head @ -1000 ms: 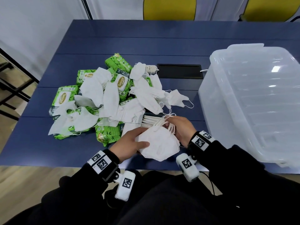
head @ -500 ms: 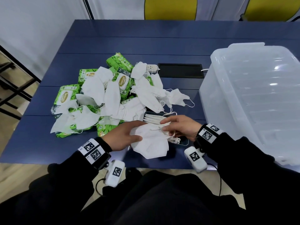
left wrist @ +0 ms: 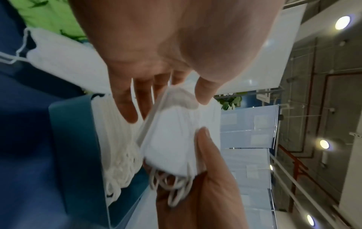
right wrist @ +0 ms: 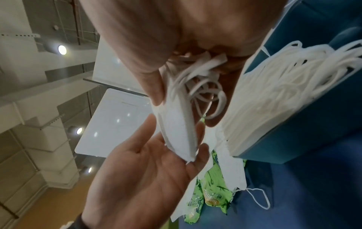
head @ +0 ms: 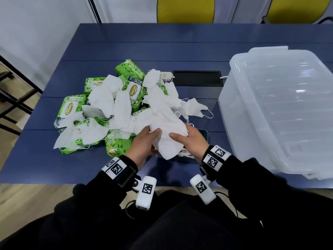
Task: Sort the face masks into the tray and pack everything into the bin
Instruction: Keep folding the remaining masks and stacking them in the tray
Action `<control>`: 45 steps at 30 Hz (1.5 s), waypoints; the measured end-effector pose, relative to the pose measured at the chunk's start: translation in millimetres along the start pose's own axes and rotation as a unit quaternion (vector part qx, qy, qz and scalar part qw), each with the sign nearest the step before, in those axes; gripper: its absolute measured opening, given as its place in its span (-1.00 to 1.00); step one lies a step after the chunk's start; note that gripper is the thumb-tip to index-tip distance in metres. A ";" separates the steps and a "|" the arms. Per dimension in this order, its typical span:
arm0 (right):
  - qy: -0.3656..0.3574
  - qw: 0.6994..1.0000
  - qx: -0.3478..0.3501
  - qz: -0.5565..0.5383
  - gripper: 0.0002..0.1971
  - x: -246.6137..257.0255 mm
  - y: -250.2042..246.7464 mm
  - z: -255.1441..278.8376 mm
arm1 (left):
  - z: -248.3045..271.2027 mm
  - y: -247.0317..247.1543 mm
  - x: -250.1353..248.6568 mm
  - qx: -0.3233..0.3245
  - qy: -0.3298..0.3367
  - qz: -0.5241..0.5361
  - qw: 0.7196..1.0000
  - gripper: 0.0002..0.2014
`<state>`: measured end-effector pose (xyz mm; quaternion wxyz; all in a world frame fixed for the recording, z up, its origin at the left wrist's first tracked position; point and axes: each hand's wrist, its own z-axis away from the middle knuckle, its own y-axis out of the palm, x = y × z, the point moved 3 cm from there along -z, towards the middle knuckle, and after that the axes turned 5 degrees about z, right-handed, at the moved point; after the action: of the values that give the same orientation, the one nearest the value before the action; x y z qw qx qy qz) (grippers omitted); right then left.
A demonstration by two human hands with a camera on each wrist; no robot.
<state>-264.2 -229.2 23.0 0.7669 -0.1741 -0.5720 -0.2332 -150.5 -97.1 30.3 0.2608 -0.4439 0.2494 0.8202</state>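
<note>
A thin stack of folded white face masks (head: 167,141) is held up on edge between both hands, just above the dark teal tray (head: 204,135). My left hand (head: 153,139) holds it with the thumb on top and the fingers underneath (left wrist: 127,105). My right hand (head: 182,139) pinches the other end, the ear loops (right wrist: 197,86) bunched in its palm. The tray (left wrist: 72,139) holds a row of masks (right wrist: 274,93) standing on edge. More loose masks (head: 102,98) lie over the green wipe packs (head: 69,107). The clear bin (head: 279,109) stands at the right with its lid on.
The heap of masks and wipe packs covers the blue table (head: 36,159) left of centre. A white power strip (head: 165,75) and a black cable hatch (head: 197,80) lie behind it. The table's near edge runs just under my wrists.
The masks that my left hand pressed flat over the tray now stand on edge, gripped from both sides. Both hands have closed in on them.
</note>
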 end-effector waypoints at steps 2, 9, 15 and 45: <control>-0.003 1.000 -0.012 0.005 -0.52 0.7 4.4 0.6 | 2.7 9.7 2.7 0.026 0.015 -0.014 0.999 -0.53; 0.014 0.996 -0.004 0.087 -0.69 0.7 -5.5 -4.7 | 8.1 7.3 -11.6 0.059 0.075 -0.146 0.985 -0.18; 0.018 0.988 0.044 0.147 -0.50 0.0 7.9 -4.3 | 16.1 12.3 -8.4 0.124 0.051 -0.341 0.931 -0.14; 0.154 0.963 -0.070 -0.209 -0.94 -19.5 2.7 -5.5 | 10.8 8.7 10.8 0.226 0.131 -0.417 0.870 0.30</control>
<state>-263.0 -226.8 2.7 0.7656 -0.0661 -0.4530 -0.4519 -167.7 -94.3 27.8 0.6368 -0.5389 0.2517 0.4906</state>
